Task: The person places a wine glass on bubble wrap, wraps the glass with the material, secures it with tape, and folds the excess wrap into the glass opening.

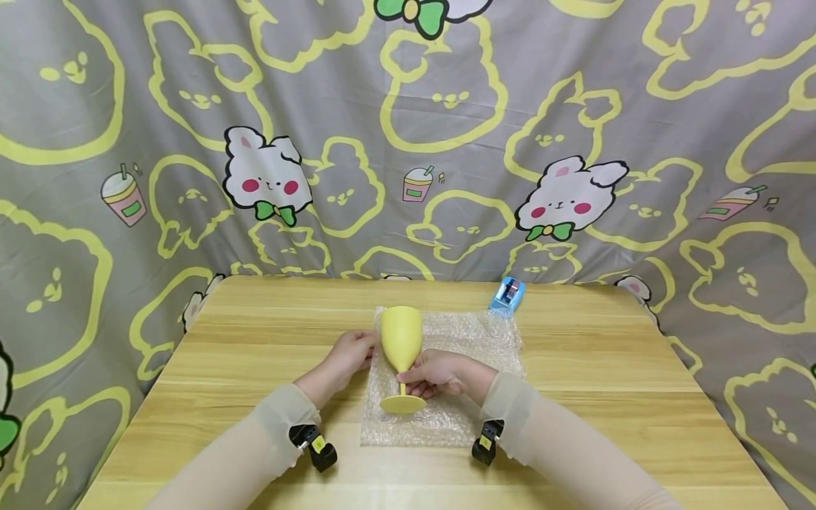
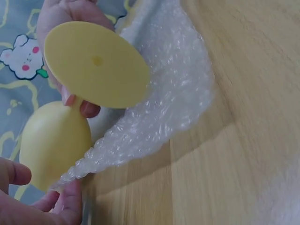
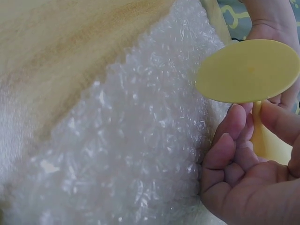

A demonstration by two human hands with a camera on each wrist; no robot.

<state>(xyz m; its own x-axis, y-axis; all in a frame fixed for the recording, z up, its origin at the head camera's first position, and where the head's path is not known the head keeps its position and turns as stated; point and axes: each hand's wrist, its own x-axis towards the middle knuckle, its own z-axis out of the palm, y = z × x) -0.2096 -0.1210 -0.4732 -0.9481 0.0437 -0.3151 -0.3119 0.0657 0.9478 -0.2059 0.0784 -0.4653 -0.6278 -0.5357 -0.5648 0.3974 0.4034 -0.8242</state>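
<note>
A yellow goblet [image 1: 401,336] leans over a sheet of bubble wrap [image 1: 455,418], its bowl toward the back and its round foot [image 2: 96,65] toward me. The thumb and fingers of my right hand [image 1: 441,372] grip its thin stem just above the foot, as the right wrist view shows up close. To the left of the bowl, my left hand [image 1: 352,353] pinches the left edge of the bubble wrap. In the left wrist view that edge of the wrap [image 2: 164,79] rises off the table to a narrow tip between the fingertips [image 2: 71,197].
A blue tape dispenser [image 1: 507,296] stands at the far right corner of the wrap. Everything lies on a wood-grain table [image 1: 268,304]. A grey curtain [image 1: 357,92] with cartoon prints hangs behind the table and along its sides.
</note>
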